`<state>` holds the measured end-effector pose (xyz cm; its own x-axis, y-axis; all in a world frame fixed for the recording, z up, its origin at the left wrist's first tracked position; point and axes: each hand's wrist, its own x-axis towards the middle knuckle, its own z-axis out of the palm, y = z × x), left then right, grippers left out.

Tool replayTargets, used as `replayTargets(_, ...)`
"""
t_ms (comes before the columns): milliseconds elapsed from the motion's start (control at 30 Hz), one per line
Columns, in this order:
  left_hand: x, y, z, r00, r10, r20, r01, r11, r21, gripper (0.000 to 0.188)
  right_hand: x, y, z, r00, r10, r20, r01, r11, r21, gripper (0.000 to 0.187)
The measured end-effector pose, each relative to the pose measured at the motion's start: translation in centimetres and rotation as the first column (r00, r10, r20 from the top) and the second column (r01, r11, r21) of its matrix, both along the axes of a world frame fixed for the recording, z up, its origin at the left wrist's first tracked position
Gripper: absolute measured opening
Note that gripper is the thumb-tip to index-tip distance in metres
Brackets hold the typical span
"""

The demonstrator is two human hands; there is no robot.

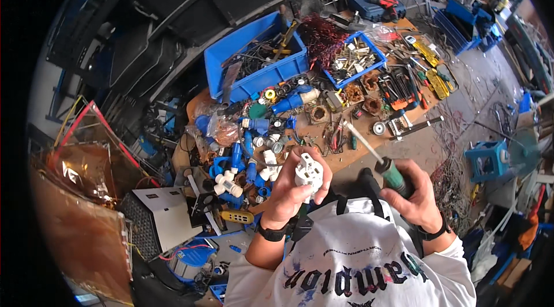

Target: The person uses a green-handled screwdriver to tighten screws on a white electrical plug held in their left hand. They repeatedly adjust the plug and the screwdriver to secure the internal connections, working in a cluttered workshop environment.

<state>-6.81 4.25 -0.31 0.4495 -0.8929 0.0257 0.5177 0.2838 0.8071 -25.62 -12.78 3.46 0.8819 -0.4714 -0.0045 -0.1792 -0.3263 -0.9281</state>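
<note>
White plug connector (309,172) is in the left hand (293,187), in front of the person's body and near the front edge of the bench. The thumb and the fingers of this hand pinch it from its sides, and its face with slots is turned upward. The right hand (413,194) is wrapped around the green handle of a screwdriver (394,179); the long shaft points away from the person and to the left, and its tip is apart from the connector. Both wrists wear a dark band.

Beyond the hands, the wooden bench (359,156) carries many parts. To the left of the left hand lies a pile of blue and white connectors (236,157). Farther back stands a large blue crate (259,83) with cables and tools inside. Beside it are a tangle of dark red wire (321,40) and a small blue tray (363,75) filled with metal pieces. At the far end, a red drill (385,3) rests upon a blue case (365,11).
</note>
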Motion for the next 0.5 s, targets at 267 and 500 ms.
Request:
replayTargets(267, 0.7, 2.8, 1.7, 0.962, 0.157, 0.224, -0.149, 0.987, -0.053, 0.040, 1.3, 1.0, 1.7, 0.936, 0.352, 0.010, -0.347, 0.925, -0.154, 0.043)
replayTargets(500, 1.2, 3.6, 1.5, 0.889, 0.163, 0.427, -0.161, 0.986, -0.042, 0.037, 1.5, 0.8, 2.4, 0.936, 0.352, -0.021, -0.350, 0.922, -0.165, 0.040)
